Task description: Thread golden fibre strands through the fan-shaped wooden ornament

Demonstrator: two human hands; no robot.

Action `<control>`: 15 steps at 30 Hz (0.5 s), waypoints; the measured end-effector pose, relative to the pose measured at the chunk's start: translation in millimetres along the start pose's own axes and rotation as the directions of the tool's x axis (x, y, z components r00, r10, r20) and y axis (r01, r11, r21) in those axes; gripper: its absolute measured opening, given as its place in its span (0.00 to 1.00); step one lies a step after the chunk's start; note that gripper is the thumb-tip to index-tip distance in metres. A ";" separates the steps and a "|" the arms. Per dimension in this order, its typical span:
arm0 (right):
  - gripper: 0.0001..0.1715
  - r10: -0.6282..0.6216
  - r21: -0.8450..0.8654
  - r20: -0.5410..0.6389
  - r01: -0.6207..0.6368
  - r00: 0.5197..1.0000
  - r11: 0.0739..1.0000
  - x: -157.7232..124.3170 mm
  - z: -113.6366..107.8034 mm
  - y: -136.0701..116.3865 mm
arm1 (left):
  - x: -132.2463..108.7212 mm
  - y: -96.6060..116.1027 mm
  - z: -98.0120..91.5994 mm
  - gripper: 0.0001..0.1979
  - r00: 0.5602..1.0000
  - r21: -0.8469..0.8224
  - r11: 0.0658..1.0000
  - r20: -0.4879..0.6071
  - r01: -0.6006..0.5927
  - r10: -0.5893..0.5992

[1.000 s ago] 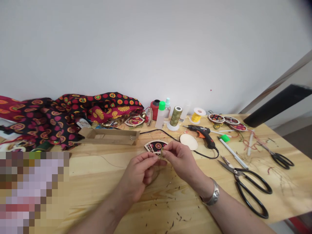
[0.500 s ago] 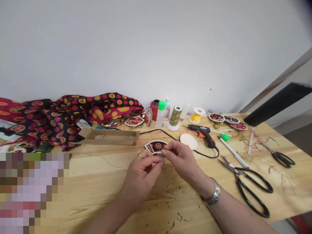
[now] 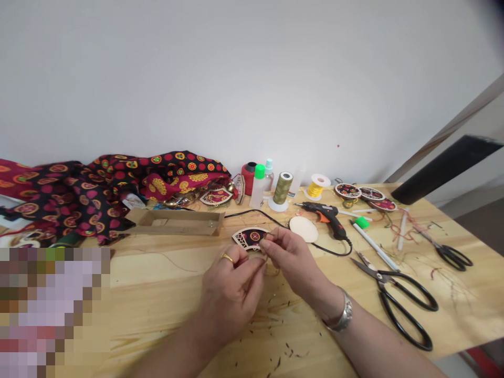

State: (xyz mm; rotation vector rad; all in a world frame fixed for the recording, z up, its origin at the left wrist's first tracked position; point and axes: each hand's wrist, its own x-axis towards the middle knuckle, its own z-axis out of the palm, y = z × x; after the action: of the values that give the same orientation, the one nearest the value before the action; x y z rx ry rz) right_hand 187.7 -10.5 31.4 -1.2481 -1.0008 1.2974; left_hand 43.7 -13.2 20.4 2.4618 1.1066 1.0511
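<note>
My left hand [image 3: 234,286], with a gold ring, is closed in a pinch near the middle of the table. My right hand [image 3: 293,260], with a silver bracelet [image 3: 345,312] at the wrist, is pinched too, its fingertips meeting those of the left. Whatever thin thing lies between the fingertips is too small to make out. Just behind them is a fan-shaped wooden piece [image 3: 243,240] with dark patterned fabric, partly hidden by the fingers. A cream oval disc [image 3: 303,229] lies behind my right hand.
Patterned cloth [image 3: 106,184] and a cardboard tray [image 3: 177,222] are at left. Behind stand a green-capped bottle [image 3: 258,189], an olive spool [image 3: 283,189] and a yellow spool [image 3: 317,188]. A glue gun [image 3: 325,215], large scissors [image 3: 394,283] and smaller scissors [image 3: 452,256] lie right.
My left hand has turned a little and its fingers have curled in closer to the right fingertips. The view has shifted slightly.
</note>
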 end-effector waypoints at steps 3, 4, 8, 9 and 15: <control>0.10 -0.045 0.007 -0.031 0.045 0.999 0.999 5.0 -9.7 -3.0 | 2.3 -1.7 -7.4 0.11 0.993 0.070 0.995 -0.095 -0.064 0.071; 0.10 -0.059 0.012 -0.050 0.059 0.997 0.998 6.2 -12.8 -4.9 | 3.0 -2.3 -9.6 0.10 0.987 0.104 0.993 -0.141 -0.063 0.077; 0.10 -0.101 -0.018 -0.088 0.099 0.991 0.995 6.0 -19.3 -13.4 | 3.5 -2.4 -12.9 0.05 0.917 0.107 0.993 -0.399 0.045 0.002; 0.10 -0.102 -0.045 -0.077 0.099 0.992 0.994 4.8 -18.8 -14.7 | 3.1 -1.7 -12.2 0.06 0.890 0.058 0.997 -0.456 0.049 -0.017; 0.07 -0.089 -0.148 0.091 0.102 0.992 0.984 -4.3 -6.1 -11.3 | 2.1 5.0 -5.0 0.17 0.950 -0.493 0.851 -0.132 0.184 -0.282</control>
State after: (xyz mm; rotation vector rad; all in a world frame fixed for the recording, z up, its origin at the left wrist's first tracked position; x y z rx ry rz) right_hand 194.8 -13.9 42.5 -1.2525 -1.2242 1.2256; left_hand 43.9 -15.4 27.5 1.8181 1.0193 1.3269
